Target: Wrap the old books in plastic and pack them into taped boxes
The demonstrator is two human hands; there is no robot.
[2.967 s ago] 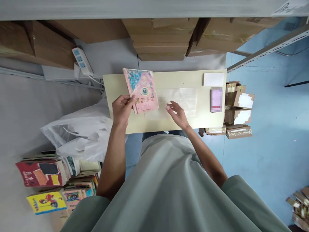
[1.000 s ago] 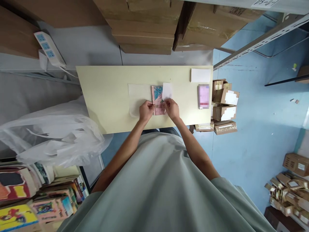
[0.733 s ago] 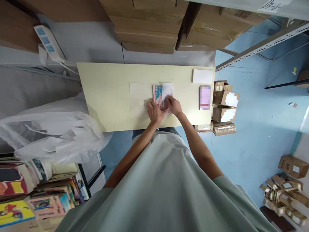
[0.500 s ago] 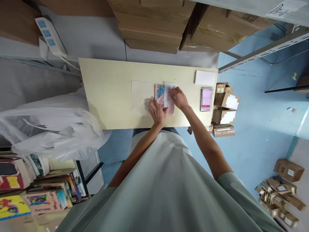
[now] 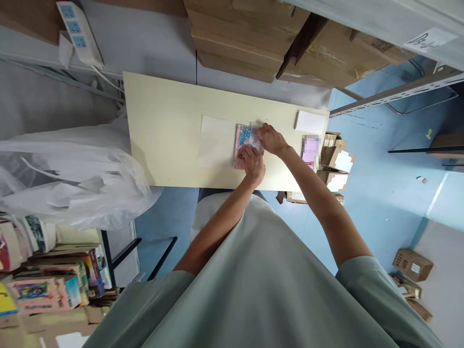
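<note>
A small pink-and-blue book [image 5: 243, 133] lies on the cream table [image 5: 163, 125]. A pale, see-through sheet [image 5: 254, 140] lies over its right part. My left hand [image 5: 254, 163] rests on the book at the sheet's lower left, its fingers laid down on the cover. At the sheet's upper right edge, my right hand [image 5: 271, 138] has its fingers pinched on the sheet. Flat on the table left of the book is a larger pale sheet of paper [image 5: 216, 140].
A white box or stack [image 5: 310, 122] and a purple item [image 5: 311, 151], partly blurred, sit at the table's right end. Cardboard boxes [image 5: 250, 38] overhang the far edge. A plastic bag [image 5: 83, 179] bulges at the left, above shelved books [image 5: 54, 285]. Small cartons [image 5: 337, 159] stand right.
My left hand has shifted right, from the book's lower left edge onto the cover and sheet. My right hand stays at the sheet's right side. The view has tilted slightly.
</note>
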